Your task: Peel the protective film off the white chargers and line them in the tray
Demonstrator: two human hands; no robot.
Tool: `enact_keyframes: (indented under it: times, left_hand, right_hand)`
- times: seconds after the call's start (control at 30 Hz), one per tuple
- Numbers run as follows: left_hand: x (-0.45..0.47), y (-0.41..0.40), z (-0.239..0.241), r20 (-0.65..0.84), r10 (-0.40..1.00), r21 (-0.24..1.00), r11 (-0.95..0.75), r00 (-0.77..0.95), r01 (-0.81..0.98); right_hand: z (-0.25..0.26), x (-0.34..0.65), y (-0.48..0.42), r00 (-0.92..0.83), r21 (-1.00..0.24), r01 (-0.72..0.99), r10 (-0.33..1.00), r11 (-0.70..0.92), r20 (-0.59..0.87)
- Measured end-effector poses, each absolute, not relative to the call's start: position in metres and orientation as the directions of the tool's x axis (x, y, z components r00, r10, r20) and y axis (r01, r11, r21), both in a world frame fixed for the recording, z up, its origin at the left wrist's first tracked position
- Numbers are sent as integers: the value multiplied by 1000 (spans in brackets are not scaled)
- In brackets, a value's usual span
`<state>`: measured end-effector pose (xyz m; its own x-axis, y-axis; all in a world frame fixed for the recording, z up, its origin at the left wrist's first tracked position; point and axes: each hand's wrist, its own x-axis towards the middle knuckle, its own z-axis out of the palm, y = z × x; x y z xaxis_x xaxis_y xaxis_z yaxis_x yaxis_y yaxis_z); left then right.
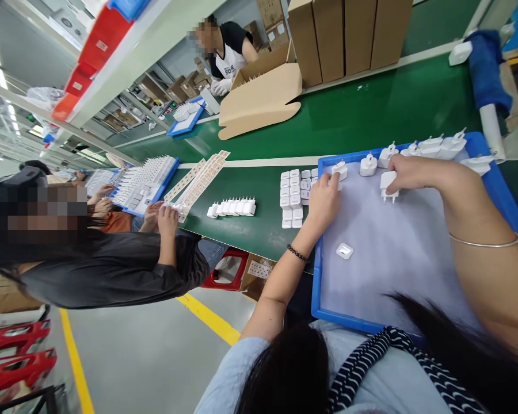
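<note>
In my right hand (408, 172) is a white plug charger (387, 181), pinched over the tray with its pins pointing down toward me. My left hand (325, 201) reaches over the tray's left rim. Its bent fingers are closed at another white plug charger (340, 168), partly hiding it. A blue-rimmed tray (316, 287) with a pale lining lies in front of me. Several white plug chargers (368, 165) stand along its far side, pins up. One small white piece (344, 250) lies flat in the tray. Beside my left hand are stacked white charger blocks (290, 190).
A row of chargers (232, 207) stands on the green bench (259, 236). A co-worker in black (112, 270) sits left, hands at perforated strips (205, 181). Across the bench, a gloved person (231, 57) is beside an open carton (261, 100). Tall cartons (349, 40) stand behind.
</note>
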<state>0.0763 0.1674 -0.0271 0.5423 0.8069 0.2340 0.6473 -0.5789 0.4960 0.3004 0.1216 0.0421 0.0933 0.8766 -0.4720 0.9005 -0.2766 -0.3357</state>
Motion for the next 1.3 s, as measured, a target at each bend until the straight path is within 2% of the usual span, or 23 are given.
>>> enact_keyframes:
  times: [0.13, 0.23, 0.3, 0.43, 0.57, 0.7, 0.77, 0.83, 0.93, 1.0, 1.17, 1.3]
  left_hand:
    - [56, 138, -31, 406, 715, 474, -697, 570, 537]
    - [30, 106, -26, 443, 672, 452, -739, 593, 499]
    - [10, 93, -24, 463, 701, 444, -713, 543, 542]
    - [-33, 95, -32, 491, 806, 435, -557, 332, 708]
    - [-70, 114, -46, 513, 852, 402, -345, 104, 848]
    - [-90, 135, -48, 454, 887, 251, -38, -83, 967]
    - [-92, 142, -47, 380, 919, 182, 39, -107, 982]
    - [-92, 145, -46, 330, 939, 152, 46, -95, 987]
    - [-89, 142, -46, 325, 945, 118, -10, -29, 993]
    - [-88, 138, -46, 329, 944, 98, -65, 29, 993]
    - [-88, 132, -47, 331, 936, 107, -159, 115, 982]
    - [-88, 128, -47, 334, 923, 106, -237, 190, 966]
  right_hand:
    - [48, 311, 118, 77, -362, 896, 891, -259, -447]
    - [48, 312, 118, 53, -373, 889, 870, -265, -489]
    - [45, 309, 119, 63, -350, 897, 863, -269, -501]
    - [34, 298, 125, 111, -312, 919, 916, -243, -387]
    - [37, 281, 125, 75, -309, 939, 966, -152, -248]
    - [61, 255, 109, 73, -205, 974, 992, -94, -107]
    - [72, 238, 97, 4, -182, 983, 989, -32, -151]
    - [76, 217, 85, -132, -205, 976, 939, 68, -316]
    - [69, 180, 69, -281, -234, 957, 754, 172, -594]
    - [61, 156, 61, -277, -203, 961, 679, 188, -680]
    - [52, 129, 50, -251, -159, 968, 712, 195, -655]
    - [57, 135, 51, -270, -172, 963, 727, 208, -631]
